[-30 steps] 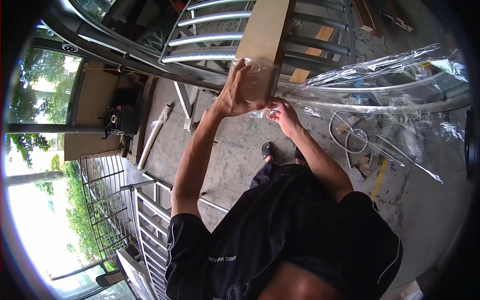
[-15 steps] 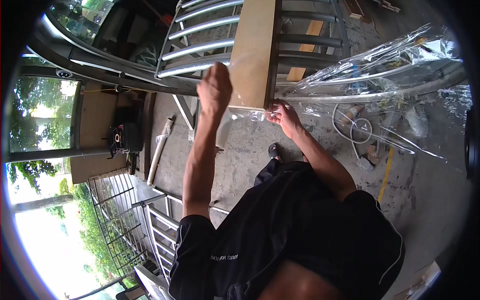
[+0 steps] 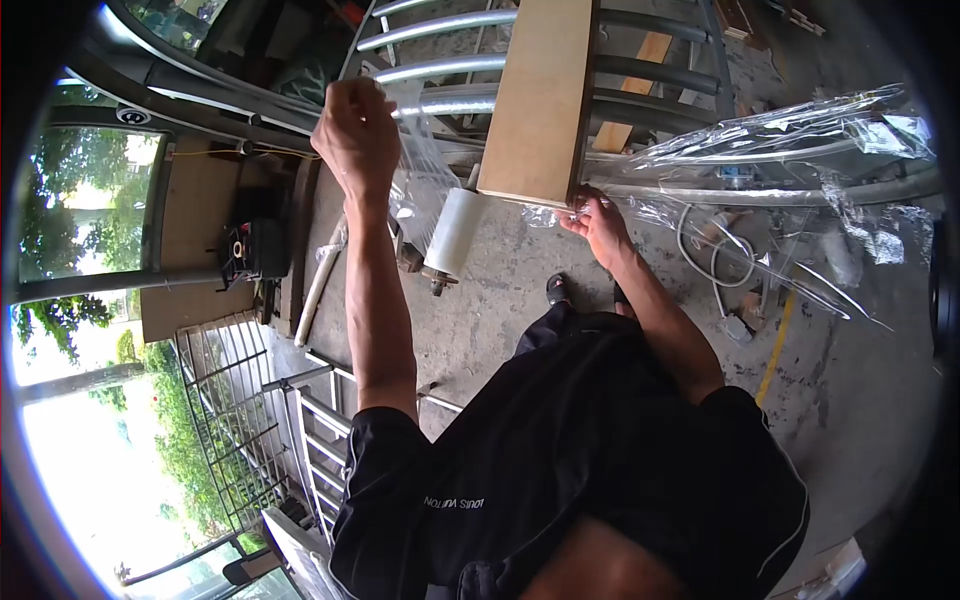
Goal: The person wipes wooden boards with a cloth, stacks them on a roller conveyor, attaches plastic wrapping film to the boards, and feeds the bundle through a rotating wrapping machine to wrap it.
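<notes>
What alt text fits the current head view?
A person's left grip appears to pinch clear film stretching towards a roll, while the right grip is at the near right corner of a board. The board extends over curved metal bars, with a concrete floor below.

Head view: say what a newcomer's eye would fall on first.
Likely first, the pale board at top centre, lying over metal bars, with the right hand at its near end. Next, the white roll just left of that end, with clear film running up to the left hand.
</notes>
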Demonstrator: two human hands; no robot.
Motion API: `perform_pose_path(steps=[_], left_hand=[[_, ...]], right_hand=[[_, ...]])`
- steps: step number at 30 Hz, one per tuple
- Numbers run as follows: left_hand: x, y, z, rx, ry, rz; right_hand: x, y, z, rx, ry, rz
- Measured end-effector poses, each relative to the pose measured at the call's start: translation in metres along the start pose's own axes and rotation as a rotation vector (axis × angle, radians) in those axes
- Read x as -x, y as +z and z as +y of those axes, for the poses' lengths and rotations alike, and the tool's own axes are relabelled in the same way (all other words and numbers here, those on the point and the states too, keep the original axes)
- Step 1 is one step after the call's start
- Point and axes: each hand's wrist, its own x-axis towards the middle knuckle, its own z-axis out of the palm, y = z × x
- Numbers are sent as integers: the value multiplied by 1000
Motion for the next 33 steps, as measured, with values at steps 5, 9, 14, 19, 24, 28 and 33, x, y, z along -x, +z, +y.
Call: perform_pose_path(steps=[5,9,14,19,24,28,33], left_hand=[[-22,-5,26,99,-75,-58],[-34,-13,42,120,-40,-49],[-50,-28,78,79,120,-54],[-66,-28,116,125,254,-54],[-12,39,178,58,479,-232],[90,119,216,365,482,-418],[172,169,201,359,254,-493]], right_hand=[[4,4,-4,-13,-2,-2],[3,4,-4,-4,7,-4],[9,9,-7,-14,4,13],[11,7,-9,-65,20,32],[12,-6,-12,-283,40,-184],[14,-12,-18,-295,35,-266],[-10,-70,13,19,-62,-17]])
